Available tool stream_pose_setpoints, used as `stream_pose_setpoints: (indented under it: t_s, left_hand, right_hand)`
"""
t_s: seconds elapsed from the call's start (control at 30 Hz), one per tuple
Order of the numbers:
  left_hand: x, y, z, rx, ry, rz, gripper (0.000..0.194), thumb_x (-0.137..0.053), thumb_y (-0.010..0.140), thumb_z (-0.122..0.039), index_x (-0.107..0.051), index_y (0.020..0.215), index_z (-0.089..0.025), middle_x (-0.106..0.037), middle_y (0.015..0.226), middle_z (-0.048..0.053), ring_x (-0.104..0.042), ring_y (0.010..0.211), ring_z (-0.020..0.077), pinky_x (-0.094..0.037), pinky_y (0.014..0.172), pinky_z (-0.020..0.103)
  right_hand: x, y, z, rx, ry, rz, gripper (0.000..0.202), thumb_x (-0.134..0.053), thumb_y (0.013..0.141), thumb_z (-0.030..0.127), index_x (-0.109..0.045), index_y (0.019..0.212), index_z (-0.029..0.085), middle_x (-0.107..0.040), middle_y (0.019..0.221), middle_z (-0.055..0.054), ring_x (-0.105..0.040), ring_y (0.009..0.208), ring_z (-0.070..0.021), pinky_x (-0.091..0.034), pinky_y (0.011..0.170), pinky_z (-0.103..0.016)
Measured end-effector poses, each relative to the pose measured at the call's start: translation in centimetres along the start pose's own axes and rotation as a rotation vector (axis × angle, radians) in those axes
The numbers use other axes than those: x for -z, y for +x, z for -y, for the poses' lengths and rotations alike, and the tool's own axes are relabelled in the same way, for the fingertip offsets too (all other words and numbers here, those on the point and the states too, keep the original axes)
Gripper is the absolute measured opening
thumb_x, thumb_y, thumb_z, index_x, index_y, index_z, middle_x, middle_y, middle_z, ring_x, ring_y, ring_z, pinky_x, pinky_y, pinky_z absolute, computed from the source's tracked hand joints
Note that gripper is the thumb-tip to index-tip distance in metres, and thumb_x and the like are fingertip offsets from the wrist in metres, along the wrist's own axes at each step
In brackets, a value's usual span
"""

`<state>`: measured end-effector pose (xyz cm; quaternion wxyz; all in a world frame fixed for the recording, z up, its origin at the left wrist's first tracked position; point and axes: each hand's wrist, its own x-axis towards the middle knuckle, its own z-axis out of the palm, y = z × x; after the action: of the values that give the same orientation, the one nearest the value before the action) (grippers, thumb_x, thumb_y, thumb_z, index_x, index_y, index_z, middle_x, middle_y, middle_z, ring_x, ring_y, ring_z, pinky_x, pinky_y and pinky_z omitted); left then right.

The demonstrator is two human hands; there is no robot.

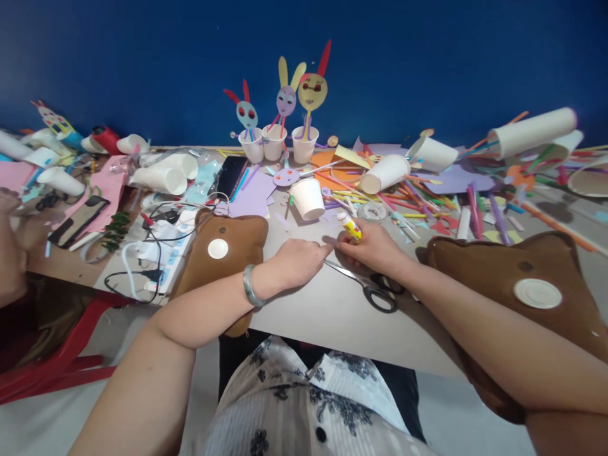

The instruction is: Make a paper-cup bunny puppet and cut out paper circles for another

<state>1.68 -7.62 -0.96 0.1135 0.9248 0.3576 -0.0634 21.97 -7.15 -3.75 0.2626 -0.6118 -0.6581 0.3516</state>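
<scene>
We've got the yellow tube gripped in our right hand, white end slanting away and leftward; left hand curled just beside, can't tell if holding anything.

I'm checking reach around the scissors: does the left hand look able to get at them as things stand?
Probably yes: the scissors lie close beside the left hand, with the nearer handle loop uncovered, though the right hand is close by.
</scene>
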Motion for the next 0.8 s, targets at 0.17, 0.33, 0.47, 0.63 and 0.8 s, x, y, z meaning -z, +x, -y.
stream_pose_setpoints:
  t_s: [0.17,0.33,0.47,0.63,0.8]
  left_hand:
    - [0.2,-0.1,-0.5,0.023,0.049,0.040,0.043,-0.040,0.103,-0.015,-0.052,0.144,-0.014,-0.076,0.108,0.014,-0.076,0.096,0.0274,-0.053,0.073,0.035]
    - [-0.4,0.0,-0.6,0.036,0.082,0.027,0.045,-0.040,0.103,-0.016,-0.049,0.147,-0.011,-0.076,0.107,0.015,-0.076,0.096,0.0272,-0.053,0.071,0.035]
    - [-0.5,0.0,-0.6,0.038,0.092,0.026,0.048,-0.040,0.103,-0.016,-0.043,0.151,-0.011,-0.076,0.106,0.014,-0.076,0.096,0.0271,-0.053,0.071,0.035]
    - [-0.6,0.0,-0.5,0.026,0.117,0.015,0.050,-0.040,0.103,-0.015,-0.041,0.153,-0.012,-0.075,0.108,0.014,-0.075,0.097,0.0267,-0.053,0.071,0.034]
    - [-0.4,-0.1,-0.5,0.020,0.097,0.030,0.045,-0.038,0.104,-0.016,-0.047,0.148,-0.012,-0.075,0.108,0.015,-0.075,0.097,0.0273,-0.053,0.072,0.035]
  right_hand:
    - [1.8,0.1,0.5,0.091,-0.252,-0.083,0.042,-0.069,0.079,0.061,-0.050,0.074,0.024,-0.065,0.068,-0.003,-0.056,0.062,-0.0204,-0.038,0.057,-0.032]
    - [3.6,0.2,0.8,0.057,-0.359,-0.048,0.041,-0.060,0.086,0.064,-0.051,0.082,0.025,-0.057,0.063,-0.001,-0.051,0.060,-0.0211,-0.032,0.058,-0.031]
    - [3.7,0.1,0.2,0.031,-0.336,-0.009,0.034,-0.053,0.093,0.058,-0.055,0.098,0.024,-0.054,0.057,0.002,-0.050,0.055,-0.0202,-0.030,0.057,-0.031]
    - [3.4,0.2,-0.3,0.151,-0.260,-0.088,0.030,-0.058,0.089,0.053,-0.057,0.094,0.023,-0.061,0.066,-0.001,-0.053,0.059,-0.0190,-0.035,0.056,-0.031]
    - [3.5,0.2,0.0,0.227,-0.204,-0.142,0.022,-0.066,0.082,0.045,-0.062,0.083,0.023,-0.061,0.063,0.000,-0.051,0.056,-0.0159,-0.037,0.054,-0.029]
